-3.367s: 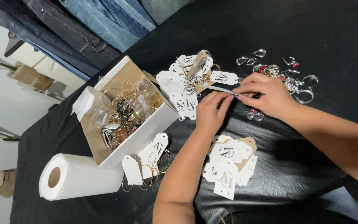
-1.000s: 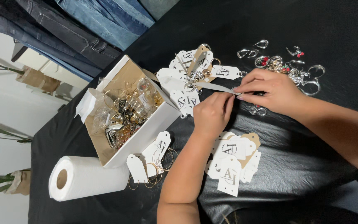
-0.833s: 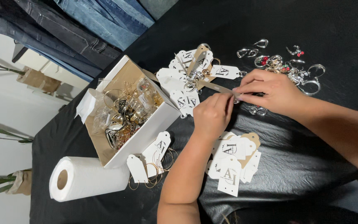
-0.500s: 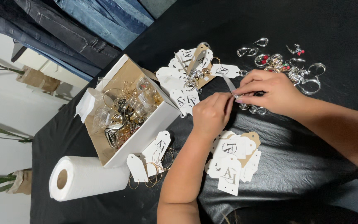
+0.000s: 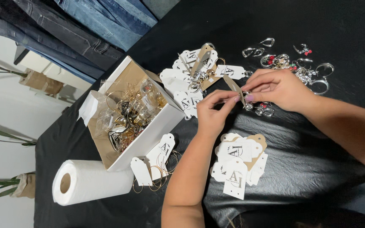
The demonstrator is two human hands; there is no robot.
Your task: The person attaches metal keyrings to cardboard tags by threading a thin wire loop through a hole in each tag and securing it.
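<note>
Both hands meet over the middle of the black-covered bench. The left hand and the right hand each pinch a narrow tan tag between thumb and fingertips, so the fingers of both are clenched on it, holding it tilted just above the cloth. Small silver earrings lie just under the right hand; whether one hangs from the tag I cannot tell. A loose pile of white tags sits beyond the hands, a second stack of tags lies nearer the person, and a white box of tangled jewellery stands to the left, beside a paper towel roll.

The grip is fine and the pieces tiny: a slip could drop an earring into the scattered silver rings nearby, where it would be hard to pick out, and pulling too hard could tear or crease the thin tag.
</note>
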